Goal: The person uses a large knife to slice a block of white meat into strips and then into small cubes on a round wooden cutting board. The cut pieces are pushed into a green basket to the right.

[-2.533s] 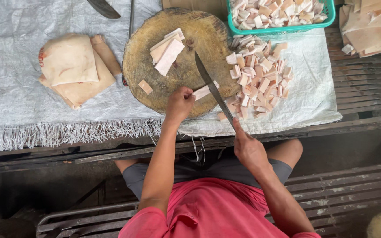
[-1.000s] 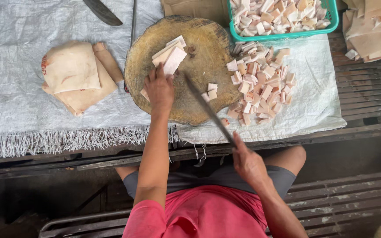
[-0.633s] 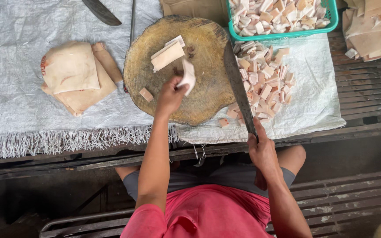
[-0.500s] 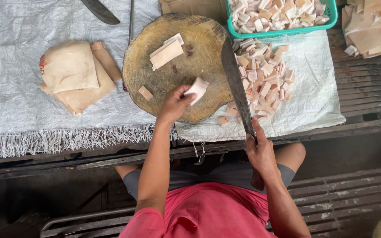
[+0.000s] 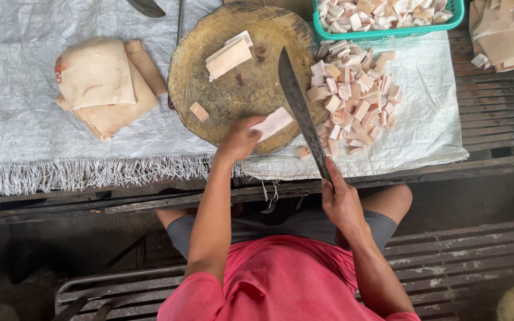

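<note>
Now left hand (image 5: 240,138) pins strip (image 5: 272,123) at board (image 5: 233,89) edge, knife (image 5: 301,113) beside.

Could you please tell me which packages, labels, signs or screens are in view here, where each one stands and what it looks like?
No labels, signs or screens show; these containers and wrappings come closest.
Plastic basket: top edge, right of the round chopping block; teal lattice walls, full of pale cut pieces.
Woven sheet: spread over the bench under everything; white-grey, frayed fringe along the near edge.
Red mark: left edge of the pale slab lying far left; small, blurred.
</note>
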